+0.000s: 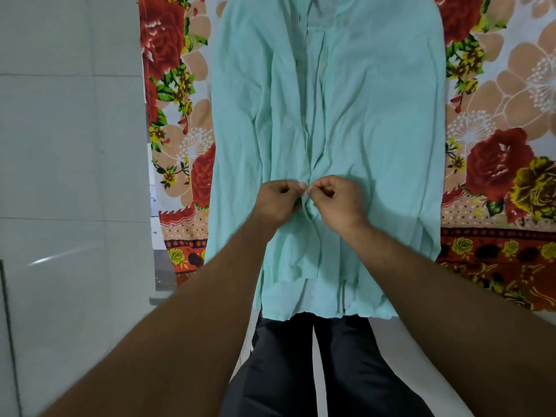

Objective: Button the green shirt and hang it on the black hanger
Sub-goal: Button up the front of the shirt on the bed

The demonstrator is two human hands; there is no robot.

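Note:
The pale green shirt [376,115] lies flat, front side up, on a flowered bedsheet, collar far from me and hem hanging over the near edge. Its front opening runs down the middle and gapes near the top. My left hand [278,200] pinches the left edge of the front opening in the shirt's lower half. My right hand [338,200] pinches the right edge directly opposite, fingertips of both hands almost touching. The button between them is hidden by my fingers. No black hanger is in view.
The flowered sheet [496,176], red, peach and white, covers the bed on both sides of the shirt. A pale tiled floor [72,145] lies to the left. My legs in dark trousers [301,371] stand against the bed's near edge.

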